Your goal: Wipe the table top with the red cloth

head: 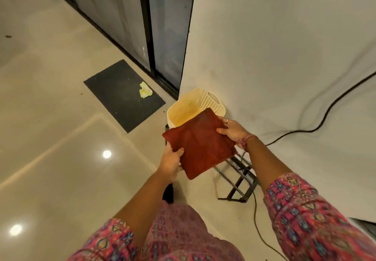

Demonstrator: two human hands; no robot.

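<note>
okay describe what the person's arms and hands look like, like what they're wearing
Both arms wear loose pink sleeves with a busy multicoloured print, bare below the elbow. The right hand has a ring on one of its fingers and a pink thread band at the wrist. The left hand wears nothing.

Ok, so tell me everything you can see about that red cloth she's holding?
The dark red folded fabric cloth is folded into a flat, roughly square pad with layered edges showing at its right side. It looks soft and matte, with faint creases. It is held in the air, tilted, above the floor and partly in front of a cream perforated plastic basket. The left hand grips its near left edge, and the right hand grips its far right edge.
</note>
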